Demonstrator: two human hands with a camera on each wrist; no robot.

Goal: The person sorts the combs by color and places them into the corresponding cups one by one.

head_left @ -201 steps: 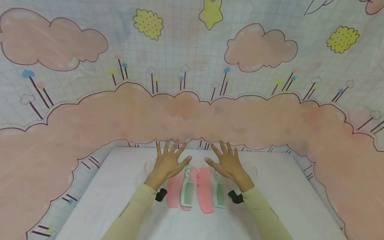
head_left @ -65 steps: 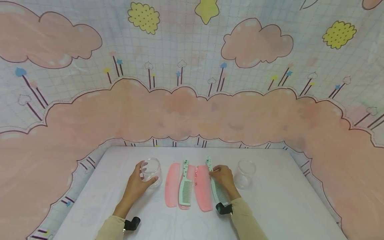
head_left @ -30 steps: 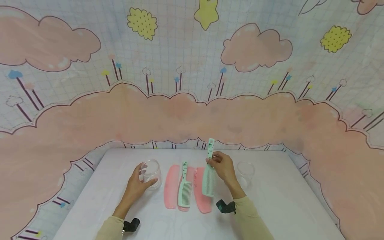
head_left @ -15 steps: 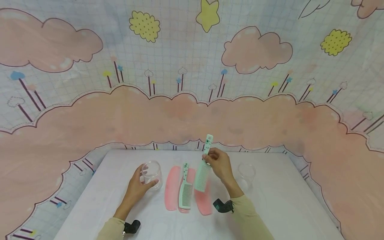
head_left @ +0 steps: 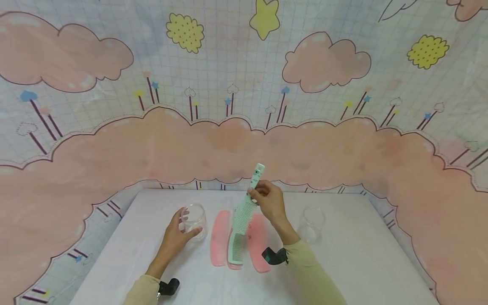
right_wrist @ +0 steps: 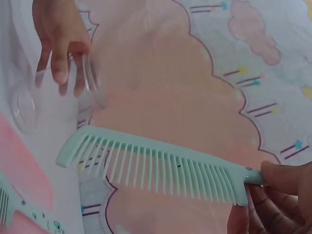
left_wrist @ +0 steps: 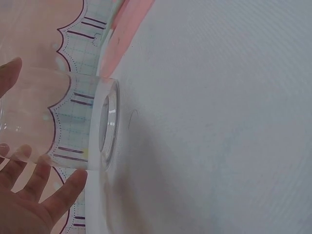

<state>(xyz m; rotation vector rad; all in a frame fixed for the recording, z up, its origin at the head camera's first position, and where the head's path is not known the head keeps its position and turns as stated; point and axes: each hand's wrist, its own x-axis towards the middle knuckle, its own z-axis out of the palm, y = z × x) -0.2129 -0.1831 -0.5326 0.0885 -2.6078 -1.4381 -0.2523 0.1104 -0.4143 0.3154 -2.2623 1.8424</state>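
My right hand (head_left: 271, 205) pinches a mint-green comb (head_left: 245, 214) by its handle, with the handle pointing up and the teeth end slanting down to the left. The right wrist view shows that comb (right_wrist: 156, 156) clearly, thumb and fingers at its handle. Below it lies a second mint-green comb (head_left: 236, 252), partly covered. My left hand (head_left: 173, 237) holds a clear jar (head_left: 194, 220) from its left side; in the left wrist view the jar's base (left_wrist: 111, 126) is close to the white tabletop. Nothing shows inside the jar.
Pink combs lie on the white table (head_left: 366, 254): one on the left (head_left: 219, 239), one on the right (head_left: 259, 250), another mostly hidden under the green comb. A second clear jar (head_left: 311, 224) stands to the right. A patterned cloth (head_left: 213, 148) rises behind the table.
From flat outstretched hands, my left took hold of the jar and has stayed there. My right lifted the right-hand green comb and carried it leftward, tilting it over the other combs.
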